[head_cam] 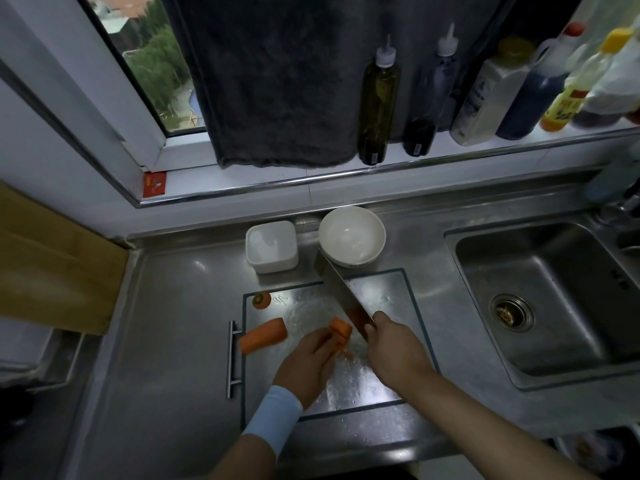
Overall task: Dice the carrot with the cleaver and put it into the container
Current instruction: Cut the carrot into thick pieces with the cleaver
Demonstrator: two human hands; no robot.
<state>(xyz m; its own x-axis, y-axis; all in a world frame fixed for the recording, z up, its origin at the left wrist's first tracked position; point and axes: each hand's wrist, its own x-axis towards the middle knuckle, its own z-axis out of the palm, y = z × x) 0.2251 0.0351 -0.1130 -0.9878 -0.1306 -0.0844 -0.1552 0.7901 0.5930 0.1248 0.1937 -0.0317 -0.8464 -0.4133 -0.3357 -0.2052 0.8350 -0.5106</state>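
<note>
Head view. A steel-coloured cutting board with a dark rim lay on the metal counter, its surface wet, with a bar handle along its left side. The left hand, a pale blue cuff at its wrist, rested on the board with curled fingers grasping a short carrot piece and steadying it. The right hand was clenched round the handle of the cleaver, the handle itself hidden in the fist; the blade ran away from the person towards the bowl, its edge just right of the held piece. A longer carrot section lay apart at the board's left edge, and the cut stem end sat in the far left corner. Beyond the board stood the white square container, just beside a white bowl. A sink occupied the right. On the sill above, a dark towel hung beside a row of bottles.
</note>
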